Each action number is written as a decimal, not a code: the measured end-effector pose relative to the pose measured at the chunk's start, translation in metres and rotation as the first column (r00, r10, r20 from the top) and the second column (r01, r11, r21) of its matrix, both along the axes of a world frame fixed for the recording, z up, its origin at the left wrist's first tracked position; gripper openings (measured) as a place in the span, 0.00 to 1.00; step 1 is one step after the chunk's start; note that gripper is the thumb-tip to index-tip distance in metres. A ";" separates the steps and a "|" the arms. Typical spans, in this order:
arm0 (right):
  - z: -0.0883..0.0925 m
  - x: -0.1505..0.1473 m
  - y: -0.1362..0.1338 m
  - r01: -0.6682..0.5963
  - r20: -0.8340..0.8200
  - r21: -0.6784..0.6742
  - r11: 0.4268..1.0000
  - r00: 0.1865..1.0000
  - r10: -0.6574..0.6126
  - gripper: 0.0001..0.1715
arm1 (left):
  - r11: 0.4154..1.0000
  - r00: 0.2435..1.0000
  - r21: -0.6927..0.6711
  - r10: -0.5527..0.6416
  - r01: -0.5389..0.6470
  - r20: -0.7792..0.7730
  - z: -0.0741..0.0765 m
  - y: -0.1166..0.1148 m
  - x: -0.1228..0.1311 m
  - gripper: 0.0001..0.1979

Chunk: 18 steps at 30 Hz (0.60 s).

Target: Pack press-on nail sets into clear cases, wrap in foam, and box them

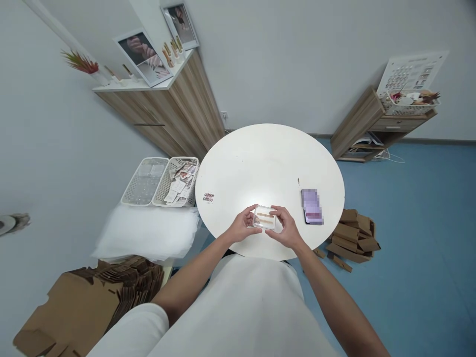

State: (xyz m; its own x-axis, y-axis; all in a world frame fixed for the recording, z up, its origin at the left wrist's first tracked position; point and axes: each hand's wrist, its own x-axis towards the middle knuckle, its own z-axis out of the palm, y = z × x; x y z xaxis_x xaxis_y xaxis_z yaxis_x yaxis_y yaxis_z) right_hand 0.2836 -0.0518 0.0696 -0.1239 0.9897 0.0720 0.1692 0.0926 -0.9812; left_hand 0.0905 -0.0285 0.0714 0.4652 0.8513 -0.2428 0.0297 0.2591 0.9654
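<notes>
Between my two hands is a small clear plastic box with two thin tan strips showing in it. My left hand grips its left side, thumb low and fingers along the upper edge. On the right side, my right hand holds it the same way. The box is over the near part of a round white table; whether it touches the tabletop I cannot tell. To the right lies a phone with a purple screen. A small card of dark and pink nail-like pieces lies at the table's left edge.
Left of the table stand a white basket of paper cards and a basket of clear boxes. Below them are white foam sheets and stacked flat cardboard. Folded cardboard boxes lie on the floor at right. Wooden cabinets stand behind.
</notes>
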 end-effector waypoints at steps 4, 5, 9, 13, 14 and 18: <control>-0.001 0.002 0.001 -0.001 -0.076 -0.029 1.000 0.997 -0.001 0.25 | 1.000 0.999 -0.018 -0.007 0.008 0.033 -0.002 -0.004 0.005 0.42; -0.001 0.003 0.001 -0.004 -0.087 -0.035 0.999 0.996 0.001 0.25 | 1.000 0.999 -0.026 -0.007 0.008 0.049 -0.002 -0.005 0.006 0.42; -0.003 0.006 0.007 -0.025 -0.186 -0.154 0.988 0.983 -0.004 0.25 | 0.997 0.996 -0.074 0.016 -0.010 0.088 -0.002 -0.005 0.006 0.42; -0.005 0.010 0.011 -0.064 -0.259 -0.294 0.954 0.966 -0.015 0.27 | 0.981 0.993 -0.166 0.105 -0.095 0.047 -0.006 -0.005 0.003 0.37; -0.005 0.010 0.012 -0.070 -0.260 -0.314 0.947 0.966 -0.015 0.27 | 0.975 0.991 -0.183 0.133 -0.126 0.024 -0.008 -0.005 0.002 0.35; -0.010 0.011 0.017 -0.074 -0.232 -0.370 0.926 0.973 -0.015 0.23 | 0.966 0.982 -0.176 0.184 -0.188 -0.037 -0.021 -0.009 -0.003 0.25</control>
